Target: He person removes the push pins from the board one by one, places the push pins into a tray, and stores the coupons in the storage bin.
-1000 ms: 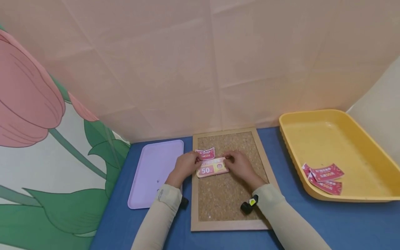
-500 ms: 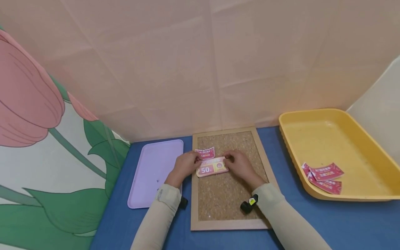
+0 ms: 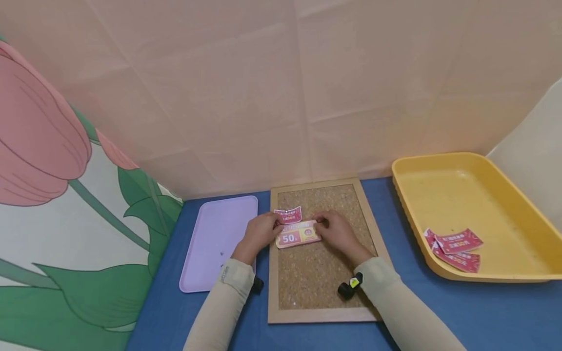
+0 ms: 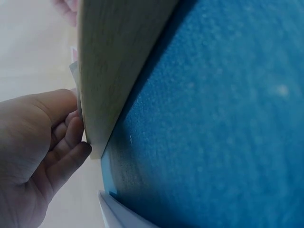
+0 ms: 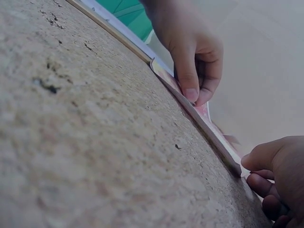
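Observation:
A pink and yellow coupon (image 3: 298, 237) marked 50 lies on the framed corkboard (image 3: 318, 287) in the head view. At its upper left corner, my left hand (image 3: 260, 235) pinches it between thumb and fingers. The right hand (image 3: 341, 237) pinches the opposite end, its thumb against the coupon's edge in the right wrist view. Just above is a smaller red coupon (image 3: 293, 213), partly hidden by the left fingers, with a small dot near its top edge. In the left wrist view, the left hand (image 4: 33, 137) is beside the wooden frame (image 4: 111, 61).
A lilac tray (image 3: 204, 253) holding a few tiny dark items lies left of the board. On the right stands a yellow bin (image 3: 496, 195) with several red coupons (image 3: 460, 242) in its near left corner. A blue cloth (image 3: 421, 317) covers the table.

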Tool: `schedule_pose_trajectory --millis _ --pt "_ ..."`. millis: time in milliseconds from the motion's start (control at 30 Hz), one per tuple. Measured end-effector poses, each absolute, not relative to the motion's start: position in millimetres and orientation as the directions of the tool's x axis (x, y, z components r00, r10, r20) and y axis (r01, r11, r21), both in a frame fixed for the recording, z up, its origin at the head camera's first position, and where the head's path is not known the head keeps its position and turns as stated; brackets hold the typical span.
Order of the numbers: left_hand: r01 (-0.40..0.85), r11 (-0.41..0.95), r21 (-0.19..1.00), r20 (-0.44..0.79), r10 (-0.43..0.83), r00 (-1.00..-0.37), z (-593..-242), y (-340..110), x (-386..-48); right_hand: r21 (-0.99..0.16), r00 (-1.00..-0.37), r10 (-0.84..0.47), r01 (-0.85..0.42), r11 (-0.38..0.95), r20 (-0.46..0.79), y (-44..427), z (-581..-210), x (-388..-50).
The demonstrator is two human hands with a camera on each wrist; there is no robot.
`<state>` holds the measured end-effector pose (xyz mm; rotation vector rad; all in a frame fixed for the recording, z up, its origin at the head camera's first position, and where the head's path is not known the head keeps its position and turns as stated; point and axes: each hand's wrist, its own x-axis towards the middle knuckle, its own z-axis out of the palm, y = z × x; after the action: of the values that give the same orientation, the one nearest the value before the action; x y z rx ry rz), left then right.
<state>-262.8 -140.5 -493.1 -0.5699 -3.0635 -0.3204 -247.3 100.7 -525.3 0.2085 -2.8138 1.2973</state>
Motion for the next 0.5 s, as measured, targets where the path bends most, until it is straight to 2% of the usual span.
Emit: schedule_pose_trajectory --millis 500 --pt "0.362 0.912 0.193 0.046 0.361 -0.932 -491.6 -140.5 -260.7 -0.765 -0.993 -0.093 -0.115 0.633 0.072 100.0 -521.9 -245.8"
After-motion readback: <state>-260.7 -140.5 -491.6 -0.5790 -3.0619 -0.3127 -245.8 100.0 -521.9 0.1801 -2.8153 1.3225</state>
